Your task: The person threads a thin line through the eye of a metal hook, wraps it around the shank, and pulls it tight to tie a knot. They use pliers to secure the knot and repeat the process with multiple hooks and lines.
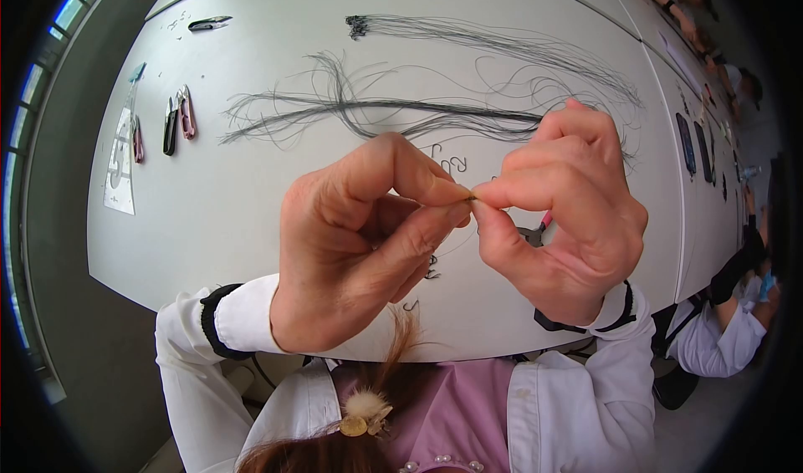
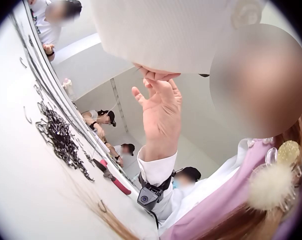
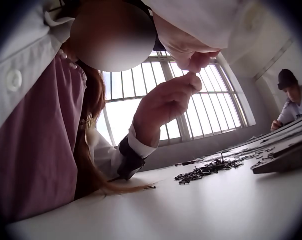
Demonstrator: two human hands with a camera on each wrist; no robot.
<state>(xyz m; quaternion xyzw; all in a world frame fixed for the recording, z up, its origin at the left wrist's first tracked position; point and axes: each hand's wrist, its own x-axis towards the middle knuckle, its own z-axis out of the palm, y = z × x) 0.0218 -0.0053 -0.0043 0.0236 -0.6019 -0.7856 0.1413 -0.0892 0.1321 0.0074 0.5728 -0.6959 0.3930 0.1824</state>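
Note:
In the head view, the left hand [image 1: 360, 239] and right hand [image 1: 577, 214] meet fingertip to fingertip above the table. Thumb and forefinger of each pinch a tiny dark piece [image 1: 472, 197], mostly covered by the fingertips. The left wrist view shows the right hand [image 2: 162, 120] raised, its fingertips against the left hand [image 2: 156, 73]. From the right wrist, the left hand [image 3: 166, 102] appears with fingers curled, touching the right hand [image 3: 193, 59]. Small dark hook-like pieces [image 2: 61, 137] lie piled on the table, mostly hidden by the hands in the head view.
Bundles of dark strands [image 1: 418, 107] stretch across the table [image 1: 201, 222]. Pliers [image 2: 111, 177] with red handles lie beside the pile. Snips [image 1: 171, 126], another black pair [image 1: 209, 23] and a clear triangular ruler [image 1: 121, 168] are at the left. Other people sit at the right.

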